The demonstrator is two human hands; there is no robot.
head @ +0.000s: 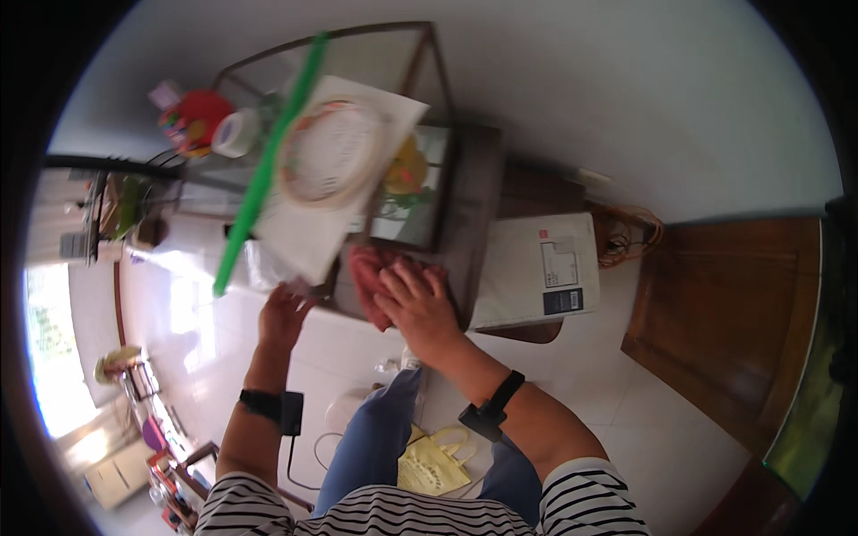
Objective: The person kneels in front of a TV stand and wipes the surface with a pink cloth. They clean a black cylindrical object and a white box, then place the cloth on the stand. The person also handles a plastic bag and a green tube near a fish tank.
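My left hand [285,315] pinches the lower corner of a clear plastic bag [261,264] that has a bright green closure strip [268,171] and looks blurred. A white sheet [301,231] and a round item with a pale, hoop-like rim [328,154] show with the bag; whether they lie inside it cannot be told. Under my right hand [422,308] is a crumpled red cloth [365,278], pressed on the dark ledge [476,201] in front of a framed glass case [439,74]. My right fingers are spread over the cloth.
A large pale mailing envelope [516,268] with a label lies right of the ledge. Coiled orange cord [643,234] hangs beyond it, near a wooden door [724,315]. A red toy [201,117] and a white jar [234,134] are at upper left. Below is a yellow bag [436,465].
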